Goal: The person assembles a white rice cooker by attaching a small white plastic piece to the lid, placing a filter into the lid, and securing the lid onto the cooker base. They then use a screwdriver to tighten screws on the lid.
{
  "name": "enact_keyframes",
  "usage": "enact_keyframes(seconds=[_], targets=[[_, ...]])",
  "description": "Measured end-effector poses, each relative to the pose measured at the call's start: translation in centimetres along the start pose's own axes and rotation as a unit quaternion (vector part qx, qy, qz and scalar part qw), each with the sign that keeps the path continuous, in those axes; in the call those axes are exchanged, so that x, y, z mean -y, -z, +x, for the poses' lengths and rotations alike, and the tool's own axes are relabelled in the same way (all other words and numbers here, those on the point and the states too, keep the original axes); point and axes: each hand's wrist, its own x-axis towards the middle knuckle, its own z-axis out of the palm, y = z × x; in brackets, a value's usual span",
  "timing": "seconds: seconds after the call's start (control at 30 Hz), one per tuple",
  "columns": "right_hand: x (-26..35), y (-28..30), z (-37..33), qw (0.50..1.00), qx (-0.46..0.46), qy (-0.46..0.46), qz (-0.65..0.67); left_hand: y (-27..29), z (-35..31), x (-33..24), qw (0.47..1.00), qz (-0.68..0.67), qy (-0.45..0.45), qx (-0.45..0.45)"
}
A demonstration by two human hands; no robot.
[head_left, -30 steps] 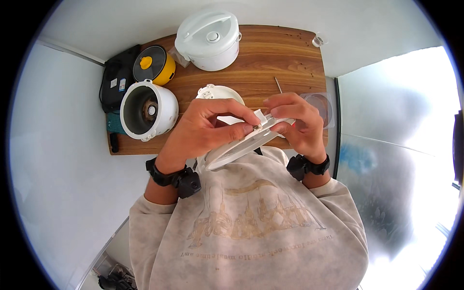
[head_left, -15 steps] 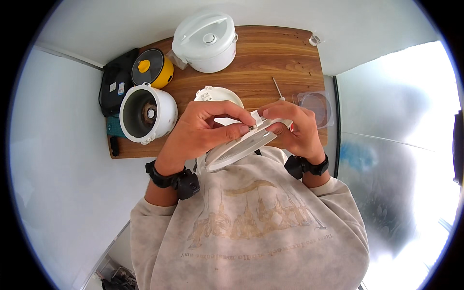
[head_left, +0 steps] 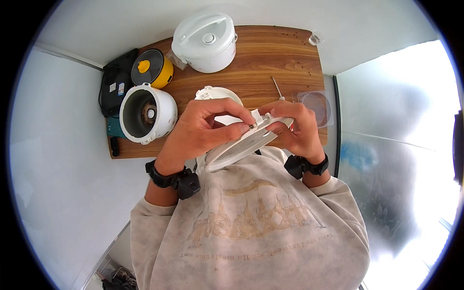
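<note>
Between my hands a white round rice cooker lid [head_left: 244, 145] is held on edge, tilted, its lower side close to my shirt. My left hand [head_left: 205, 128] pinches a small white part [head_left: 256, 117] at the lid's top edge with thumb and index finger; a tiny metal-looking bit shows at the fingertips, too small to name. My right hand [head_left: 297, 125] grips the lid's rim just right of that part, thumb below and fingers over it. Behind my left hand lies another white round piece [head_left: 222, 93] with a notched tab, partly hidden.
An open white rice cooker body [head_left: 166, 113] stands left on the wooden table [head_left: 261, 58]. A lidded white cooker [head_left: 212, 60] and a yellow pot [head_left: 166, 77] are farther back. To the right lie a screwdriver [head_left: 277, 86], a clear plastic tray [head_left: 329, 108] and several tiny dark bits.
My right index finger has shifted slightly right along the rim, showing more of the lid's edge beside the small white part. My left hand keeps its pinch almost unmoved.
</note>
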Motion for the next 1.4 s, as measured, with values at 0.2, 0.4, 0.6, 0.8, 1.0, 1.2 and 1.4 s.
enact_keyframes(seconds=[0.2, 0.4, 0.6, 0.8, 1.0, 1.2, 1.4], targets=[[0.6, 0.3, 0.1, 0.999, 0.013, -0.033, -0.001, -0.1, 0.2, -0.4, 0.999, 0.045, 0.016, -0.003], [1.0, 0.4, 0.2, 0.999, 0.019, -0.037, -0.004, 0.0, 0.2, -0.3, 0.998, 0.054, 0.016, -0.001], [1.0, 0.3, 0.2, 0.999, 0.020, -0.040, 0.001, 0.2, 0.1, -0.1, 0.999, 0.027, 0.021, -0.005], [0.9, 0.3, 0.1, 0.999, 0.015, -0.041, 0.003, 0.1, 0.1, 0.0, 1.000, 0.013, 0.020, 0.000], [1.1, 0.1, 0.0, 0.999, 0.009, -0.041, -0.002, 0.1, 0.0, 0.2, 1.000, 0.005, 0.030, -0.001], [1.2, 0.0, 0.0, 0.999, 0.008, -0.037, -0.011, 0.3, -0.1, 0.3, 0.999, -0.010, 0.043, 0.003], [1.2, 0.0, -0.2, 0.999, 0.006, -0.027, -0.019, 0.4, -0.3, 0.6, 1.000, -0.011, 0.024, 0.008]])
